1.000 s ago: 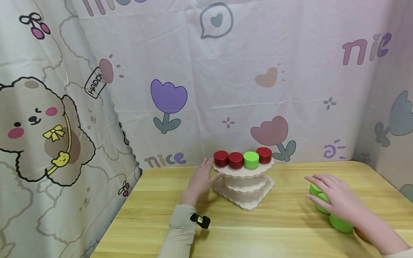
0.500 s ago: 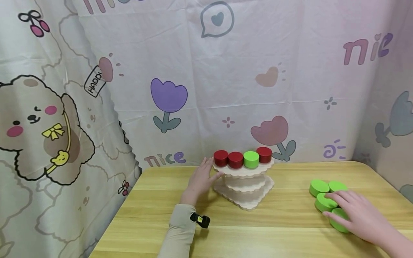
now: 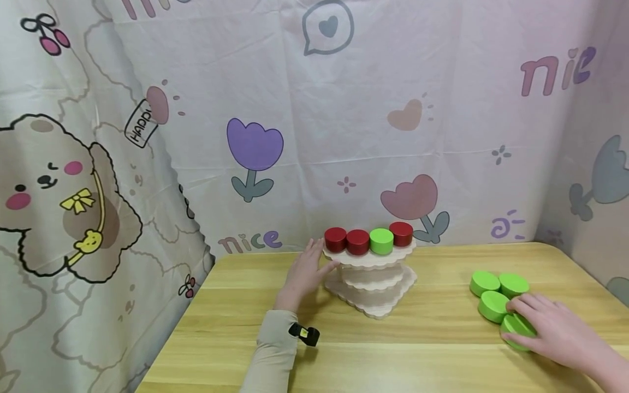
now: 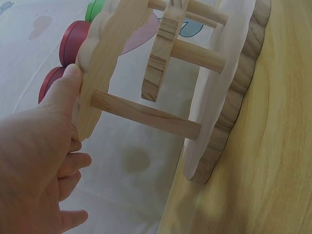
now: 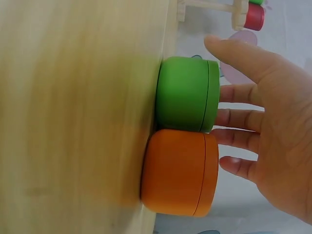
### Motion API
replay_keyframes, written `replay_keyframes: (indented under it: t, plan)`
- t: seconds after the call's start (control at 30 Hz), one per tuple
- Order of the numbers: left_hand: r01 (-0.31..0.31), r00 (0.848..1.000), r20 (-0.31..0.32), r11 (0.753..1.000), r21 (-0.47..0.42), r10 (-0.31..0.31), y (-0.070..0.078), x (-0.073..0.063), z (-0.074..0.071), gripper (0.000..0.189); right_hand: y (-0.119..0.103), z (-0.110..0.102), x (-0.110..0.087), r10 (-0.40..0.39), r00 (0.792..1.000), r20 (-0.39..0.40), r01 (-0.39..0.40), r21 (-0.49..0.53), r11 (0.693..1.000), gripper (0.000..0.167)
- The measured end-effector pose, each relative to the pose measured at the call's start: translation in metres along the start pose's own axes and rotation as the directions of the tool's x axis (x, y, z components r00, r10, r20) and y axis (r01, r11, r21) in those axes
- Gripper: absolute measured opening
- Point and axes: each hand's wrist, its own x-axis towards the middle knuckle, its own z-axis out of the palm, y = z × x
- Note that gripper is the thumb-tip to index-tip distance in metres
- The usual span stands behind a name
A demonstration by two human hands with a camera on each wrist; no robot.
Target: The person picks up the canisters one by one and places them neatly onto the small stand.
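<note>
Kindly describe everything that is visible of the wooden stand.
The stand looks like pale, unpainted wood: three boards with wavy edges, joined by round posts. It stands upright on the table. Three red round boxes and one green box sit along its top board, and the left hand touches that board's left end.

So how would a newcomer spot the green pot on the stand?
On the wooden table, find the pale stand with scalloped tiers. On its top tier, the green pot is third of four, counting from the left in the head view. Its three neighbours are red pots; the other green pots sit on the table itself.
</note>
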Motion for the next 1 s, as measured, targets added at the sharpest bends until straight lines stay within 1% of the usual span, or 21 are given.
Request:
replay_keyframes:
  t: [0.13,0.37,0.5,0.7,1.0]
  plan:
    - [-0.004,1.0,0.001,1.0,0.005,0.004,-0.0002,0.0,-0.0003,0.085,0.0029,0.0013,-0.0011,0.005,0.999,0.032,-0.005,-0.007,1.0,0.049]
    - [-0.001,1.0,-0.001,1.0,0.012,0.001,-0.0003,0.0002,-0.0002,0.085,0.0054,0.0032,-0.0023,-0.039,0.999,0.005,0.039,-0.029,0.999,0.056]
    - [-0.004,1.0,-0.005,1.0,0.013,0.004,-0.0001,0.0007,-0.0003,0.085,0.0071,0.0031,-0.0034,-0.04,0.999,0.022,0.041,-0.025,0.999,0.059]
    - [-0.005,1.0,-0.003,1.0,0.008,0.005,-0.0002,0.0009,0.0008,0.084,0.0079,0.003,-0.0041,-0.04,0.998,0.041,0.04,-0.018,0.999,0.061]
    - [-0.002,1.0,-0.003,1.0,0.004,0.002,0.0006,-0.0001,-0.0007,0.084,0.0077,0.0038,-0.0031,-0.073,0.997,0.004,0.073,-0.027,0.997,0.061]
